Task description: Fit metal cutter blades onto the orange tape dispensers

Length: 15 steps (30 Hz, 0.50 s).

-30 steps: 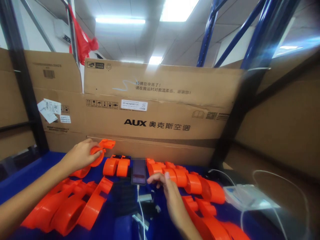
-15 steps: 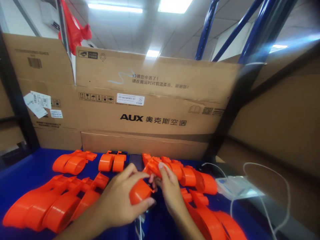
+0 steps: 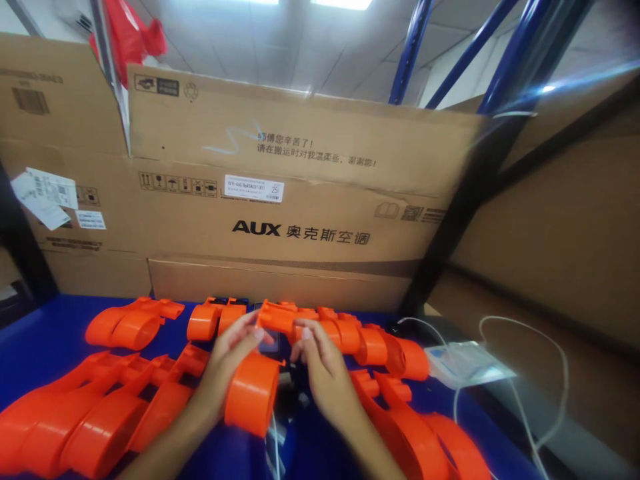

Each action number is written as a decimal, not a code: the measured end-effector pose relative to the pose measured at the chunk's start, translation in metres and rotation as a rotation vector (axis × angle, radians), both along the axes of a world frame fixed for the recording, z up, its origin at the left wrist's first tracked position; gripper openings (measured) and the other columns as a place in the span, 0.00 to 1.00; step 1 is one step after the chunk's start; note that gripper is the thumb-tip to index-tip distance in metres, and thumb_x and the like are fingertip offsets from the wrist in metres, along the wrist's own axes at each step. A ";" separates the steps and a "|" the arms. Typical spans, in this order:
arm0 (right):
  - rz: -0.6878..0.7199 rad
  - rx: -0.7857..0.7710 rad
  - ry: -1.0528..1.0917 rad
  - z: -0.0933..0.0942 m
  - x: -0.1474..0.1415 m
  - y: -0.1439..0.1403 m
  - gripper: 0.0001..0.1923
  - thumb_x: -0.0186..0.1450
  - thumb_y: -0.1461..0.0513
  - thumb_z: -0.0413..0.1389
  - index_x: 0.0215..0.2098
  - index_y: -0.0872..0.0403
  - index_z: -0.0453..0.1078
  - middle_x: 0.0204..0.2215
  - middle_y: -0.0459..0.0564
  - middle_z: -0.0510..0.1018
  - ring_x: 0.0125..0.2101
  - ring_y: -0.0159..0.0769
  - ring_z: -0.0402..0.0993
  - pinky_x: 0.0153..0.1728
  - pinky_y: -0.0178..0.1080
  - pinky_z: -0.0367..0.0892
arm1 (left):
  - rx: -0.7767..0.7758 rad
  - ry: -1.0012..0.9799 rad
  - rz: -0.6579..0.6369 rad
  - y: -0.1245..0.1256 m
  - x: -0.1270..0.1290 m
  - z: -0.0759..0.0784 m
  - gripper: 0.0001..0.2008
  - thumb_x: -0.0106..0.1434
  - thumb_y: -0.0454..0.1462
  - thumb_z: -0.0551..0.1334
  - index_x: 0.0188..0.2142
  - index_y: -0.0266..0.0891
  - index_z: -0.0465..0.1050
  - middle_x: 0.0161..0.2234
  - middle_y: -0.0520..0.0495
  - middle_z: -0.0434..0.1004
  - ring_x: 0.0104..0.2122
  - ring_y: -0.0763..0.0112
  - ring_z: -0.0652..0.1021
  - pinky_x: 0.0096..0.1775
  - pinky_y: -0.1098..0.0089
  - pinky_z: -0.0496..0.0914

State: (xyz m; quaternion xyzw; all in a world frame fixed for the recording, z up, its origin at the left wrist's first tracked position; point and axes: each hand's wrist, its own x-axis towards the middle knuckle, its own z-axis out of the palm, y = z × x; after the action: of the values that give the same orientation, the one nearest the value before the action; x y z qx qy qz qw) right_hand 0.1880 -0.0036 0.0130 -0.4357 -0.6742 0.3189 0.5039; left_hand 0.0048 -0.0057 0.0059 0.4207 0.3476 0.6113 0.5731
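Observation:
An orange plastic part with a wide curved loop and a narrower clip-like head is up in front of me, loop hanging down. My left hand is closed around it near the head, thumb in front. At the right end of the head, my right hand has its fingers bent against the same part; the fingertips are partly hidden. Behind my hands, a row of similar orange parts lies on the blue surface, and a dark flat object is mostly covered.
More orange parts lie at the left, with others at the front right. A clear plastic packet and a white cable lie on the right. A cardboard panel stands along the back, beside a dark rack post.
My left hand has turned and moved left, bringing the orange part's loop lower and its head into clearer view. The right hand has shifted slightly left. The camera view has tilted a little.

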 end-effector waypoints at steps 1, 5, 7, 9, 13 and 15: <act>-0.016 0.065 -0.141 0.000 0.004 0.000 0.16 0.73 0.50 0.48 0.47 0.49 0.72 0.32 0.49 0.77 0.34 0.42 0.71 0.38 0.42 0.66 | -0.029 -0.047 0.049 -0.002 -0.002 -0.002 0.22 0.54 0.46 0.73 0.47 0.42 0.78 0.30 0.47 0.81 0.26 0.67 0.79 0.28 0.71 0.70; 0.014 0.167 -0.655 -0.004 0.013 0.002 0.09 0.68 0.63 0.54 0.40 0.47 0.78 0.40 0.53 0.74 0.44 0.48 0.68 0.47 0.48 0.64 | -0.094 -0.186 0.132 -0.012 -0.006 -0.007 0.22 0.55 0.46 0.72 0.49 0.45 0.76 0.28 0.53 0.76 0.21 0.74 0.74 0.25 0.74 0.70; 0.065 0.153 -0.775 -0.007 0.015 0.001 0.13 0.67 0.67 0.54 0.40 0.46 0.79 0.41 0.53 0.73 0.45 0.47 0.67 0.48 0.48 0.64 | -0.091 -0.212 0.146 -0.014 -0.007 -0.007 0.21 0.56 0.45 0.71 0.49 0.46 0.76 0.29 0.54 0.74 0.22 0.76 0.73 0.26 0.74 0.72; 0.120 0.139 -0.841 -0.008 0.014 0.002 0.16 0.66 0.68 0.54 0.41 0.44 0.80 0.42 0.52 0.71 0.45 0.46 0.66 0.48 0.48 0.64 | -0.075 -0.227 0.138 -0.014 -0.007 -0.006 0.19 0.57 0.45 0.71 0.47 0.44 0.76 0.30 0.53 0.74 0.21 0.76 0.73 0.28 0.73 0.74; 0.165 0.120 -0.894 -0.008 0.015 0.002 0.16 0.67 0.67 0.55 0.44 0.44 0.80 0.42 0.51 0.70 0.46 0.45 0.64 0.49 0.47 0.62 | -0.061 -0.260 0.112 -0.013 -0.007 -0.004 0.18 0.56 0.43 0.72 0.45 0.43 0.76 0.30 0.53 0.73 0.21 0.77 0.71 0.27 0.74 0.74; 0.169 0.118 -0.904 -0.006 0.016 0.002 0.13 0.67 0.65 0.56 0.43 0.45 0.80 0.42 0.51 0.70 0.46 0.45 0.64 0.49 0.46 0.62 | -0.062 -0.271 0.111 -0.014 -0.006 -0.003 0.16 0.56 0.43 0.72 0.42 0.43 0.76 0.30 0.52 0.74 0.21 0.78 0.71 0.25 0.76 0.72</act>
State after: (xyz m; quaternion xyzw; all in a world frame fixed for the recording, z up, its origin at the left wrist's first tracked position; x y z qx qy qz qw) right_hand 0.2043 -0.0012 0.0066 -0.4452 -0.8764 0.0981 0.1553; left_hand -0.0014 -0.0192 0.0027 0.2964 0.3084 0.6824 0.5927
